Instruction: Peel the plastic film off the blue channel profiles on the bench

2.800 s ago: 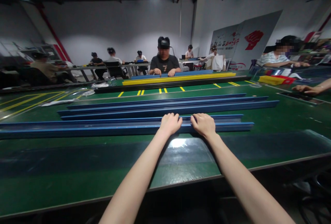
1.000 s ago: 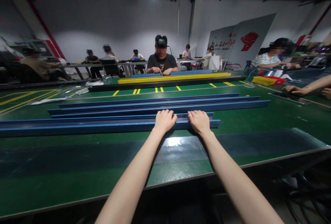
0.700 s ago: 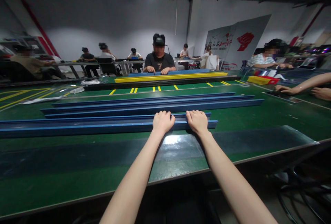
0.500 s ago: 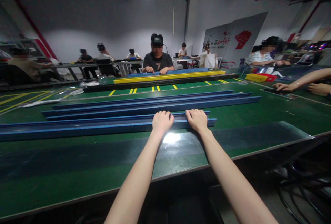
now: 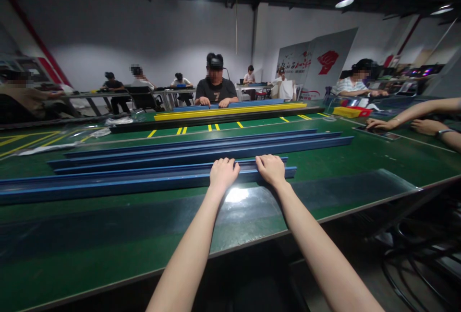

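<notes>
A long blue channel strip (image 5: 118, 185) lies across the green table in front of me, its right end just past my hands. My left hand (image 5: 223, 174) is curled over the strip, fingers bent down onto its far side. A short way to the right, my right hand (image 5: 271, 169) grips the same strip near that end, fingers likewise folded over it. The fingertips of both hands are hidden from me. Nearer to me, under my forearms, a clear plastic sheet (image 5: 345, 187) lies flat and reflects a lamp.
Beyond my hands lie more blue channel strips (image 5: 230, 151), then a black strip (image 5: 230, 120) and a yellow strip (image 5: 230, 111). A co-worker (image 5: 216, 89) sits opposite. Another person's hand (image 5: 382, 124) rests at the right. A yellow tray (image 5: 345, 112) stands at the back right.
My view has tilted up and turned slightly to the right. Both hands stay on the blue channel strip with no clear movement along it.
</notes>
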`<state>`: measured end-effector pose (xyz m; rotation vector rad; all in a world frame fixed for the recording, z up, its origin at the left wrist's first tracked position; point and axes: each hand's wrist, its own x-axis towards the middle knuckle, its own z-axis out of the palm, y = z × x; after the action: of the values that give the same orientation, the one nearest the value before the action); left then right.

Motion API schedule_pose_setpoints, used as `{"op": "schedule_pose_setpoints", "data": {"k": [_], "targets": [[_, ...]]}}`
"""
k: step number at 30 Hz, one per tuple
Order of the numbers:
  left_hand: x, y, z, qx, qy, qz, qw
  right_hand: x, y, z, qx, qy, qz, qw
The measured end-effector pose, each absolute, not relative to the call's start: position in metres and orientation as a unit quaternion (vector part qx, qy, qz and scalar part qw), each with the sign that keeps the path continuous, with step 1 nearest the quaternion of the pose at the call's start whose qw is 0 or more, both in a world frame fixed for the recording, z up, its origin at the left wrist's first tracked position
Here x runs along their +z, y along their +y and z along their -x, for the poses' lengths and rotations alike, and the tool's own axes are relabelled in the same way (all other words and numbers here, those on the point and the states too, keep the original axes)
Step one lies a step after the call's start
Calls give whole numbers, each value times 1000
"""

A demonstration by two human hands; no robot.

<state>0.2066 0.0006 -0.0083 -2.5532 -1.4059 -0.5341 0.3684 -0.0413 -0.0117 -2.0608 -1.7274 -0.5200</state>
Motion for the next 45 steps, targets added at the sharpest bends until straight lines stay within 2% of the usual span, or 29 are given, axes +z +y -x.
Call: {"op": "schedule_pose_setpoints", "data": {"k": [45], "targets": [[-11,3,-207,-192,-463,860,98,-13,-39,-369,-189,-610,746,189]]}}
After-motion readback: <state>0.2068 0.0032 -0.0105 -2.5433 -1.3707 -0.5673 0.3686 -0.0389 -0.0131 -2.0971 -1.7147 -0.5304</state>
